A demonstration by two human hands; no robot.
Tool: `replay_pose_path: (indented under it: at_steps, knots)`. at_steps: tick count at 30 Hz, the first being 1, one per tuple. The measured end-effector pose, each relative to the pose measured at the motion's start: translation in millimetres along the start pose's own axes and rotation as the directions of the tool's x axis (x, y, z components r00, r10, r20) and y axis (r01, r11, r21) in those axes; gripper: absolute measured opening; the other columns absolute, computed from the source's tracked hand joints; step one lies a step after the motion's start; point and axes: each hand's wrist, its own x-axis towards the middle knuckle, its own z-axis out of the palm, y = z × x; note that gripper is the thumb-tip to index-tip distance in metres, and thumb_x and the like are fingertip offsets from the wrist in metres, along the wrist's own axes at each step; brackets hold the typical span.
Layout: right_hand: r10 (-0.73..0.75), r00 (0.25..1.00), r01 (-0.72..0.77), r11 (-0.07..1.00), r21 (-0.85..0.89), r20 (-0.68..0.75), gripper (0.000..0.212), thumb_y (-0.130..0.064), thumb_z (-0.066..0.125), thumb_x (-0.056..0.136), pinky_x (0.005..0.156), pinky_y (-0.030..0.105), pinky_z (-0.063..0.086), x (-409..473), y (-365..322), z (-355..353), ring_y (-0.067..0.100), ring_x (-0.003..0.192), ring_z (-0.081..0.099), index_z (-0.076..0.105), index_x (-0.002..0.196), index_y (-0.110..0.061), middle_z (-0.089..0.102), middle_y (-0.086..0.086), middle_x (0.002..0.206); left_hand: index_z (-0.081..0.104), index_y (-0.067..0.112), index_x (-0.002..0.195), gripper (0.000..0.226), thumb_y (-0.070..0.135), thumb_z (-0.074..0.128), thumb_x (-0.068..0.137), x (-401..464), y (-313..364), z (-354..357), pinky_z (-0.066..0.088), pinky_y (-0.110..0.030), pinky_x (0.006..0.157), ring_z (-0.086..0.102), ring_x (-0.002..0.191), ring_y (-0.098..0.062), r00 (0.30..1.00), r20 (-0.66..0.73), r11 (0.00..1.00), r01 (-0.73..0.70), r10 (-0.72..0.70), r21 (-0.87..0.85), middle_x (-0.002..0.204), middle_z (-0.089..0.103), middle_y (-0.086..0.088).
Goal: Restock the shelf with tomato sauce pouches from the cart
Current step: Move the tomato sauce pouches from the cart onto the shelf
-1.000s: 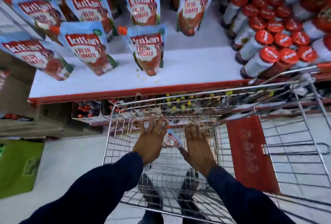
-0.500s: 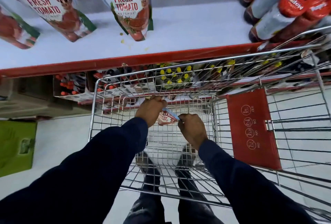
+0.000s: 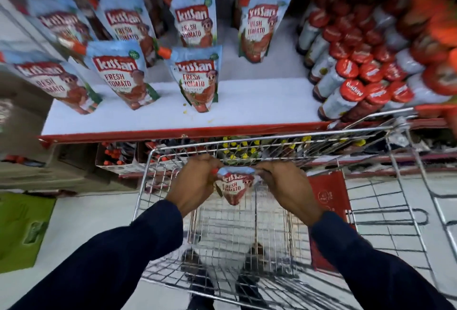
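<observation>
The fingers [image 3: 212, 169] of the left hand [image 3: 195, 183] are curled shut around the upper left corner of a tomato sauce pouch [image 3: 235, 187], where a bit of red, probably its cap, is just seen between them. The fingers of the right hand [image 3: 284, 186] are closed on the opposite top corner. The pouch is thus held by its top edge from both sides and hangs with its printed face toward the camera and its narrow bottom pointing down. Such a two-cornered hold is judged to keep a soft, floppy pouch flat and upright, ready to be stood on its base.

The pouch is held above the wire cart [image 3: 272, 223], near the cart's front wall and clear of its floor; no other pouch can be made out in the cart, through whose mesh the floor and shoes are seen.

Beyond the cart's rim lies the white shelf [image 3: 259, 109] with its red front edge. Matching pouches [image 3: 197, 79] are stood there in loose rows, faces forward, with bare shelf left in front and to the right of them, beside the red-capped bottles [image 3: 346, 91]. That gap is judged the likely place for the held pouch, since it lies straight ahead and would carry the front row on. The lift is judged under way, the placing not yet done.
</observation>
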Motion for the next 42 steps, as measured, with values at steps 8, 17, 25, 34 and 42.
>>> replay_pose_path:
  at_steps: [8,17,25,34,42]
  knots:
    - [-0.110,0.976,0.107,0.994,-0.027,-0.186,0.019,-0.040,0.053,0.098,0.065,0.036,0.050,26.0,-12.1,-93.5,0.022,0.084,0.070,0.068,0.106,-0.032,0.078,-0.001,0.087,0.073,0.020,0.102,0.025,0.005,0.069,0.083,24.8,59.1,-79.4,0.047,-0.027,0.073,0.059,0.082,-0.012,0.978,-0.191,0.996,-0.085,0.080,-0.021,0.094,0.070,0.002]
    - [-0.128,0.948,0.126,0.992,-0.026,-0.293,0.018,-0.036,0.060,0.097,0.056,0.035,0.041,67.7,-10.8,-167.3,0.027,0.069,0.065,0.075,0.102,-0.028,0.071,0.000,0.067,0.075,0.015,0.100,0.020,0.005,0.070,0.083,94.2,99.5,-123.7,0.042,-0.021,0.071,0.063,0.081,-0.013,0.968,-0.238,0.996,-0.090,0.082,-0.024,0.094,0.076,-0.003]
    - [-0.142,0.926,0.124,0.990,-0.073,-0.351,0.019,-0.034,0.059,0.098,0.051,0.035,0.040,100.0,8.0,-191.3,0.024,0.064,0.063,0.074,0.095,-0.024,0.068,0.002,0.065,0.075,0.012,0.102,0.020,0.004,0.069,0.084,136.6,115.9,-131.5,0.046,-0.020,0.071,0.066,0.077,-0.012,0.963,-0.257,0.996,-0.083,0.075,-0.020,0.092,0.077,-0.004]
    - [-0.141,0.921,0.104,0.987,-0.120,-0.364,0.016,-0.025,0.058,0.095,0.061,0.039,0.049,143.7,23.9,-186.2,0.032,0.082,0.068,0.074,0.098,-0.022,0.077,0.007,0.084,0.075,0.010,0.105,0.024,0.001,0.071,0.083,175.2,112.1,-121.8,0.048,-0.021,0.076,0.067,0.084,-0.016,0.955,-0.296,1.000,0.011,-0.016,-0.018,0.098,0.077,-0.007]
    - [-0.117,0.931,0.082,0.990,-0.114,-0.347,0.017,-0.025,0.058,0.096,0.063,0.038,0.053,155.6,34.1,-175.2,0.031,0.082,0.069,0.074,0.100,-0.023,0.077,0.006,0.086,0.075,0.011,0.106,0.029,-0.004,0.068,0.082,183.3,106.3,-112.4,0.049,-0.022,0.077,0.069,0.087,-0.020,0.962,-0.272,1.000,0.022,-0.024,-0.011,0.102,0.077,-0.007]
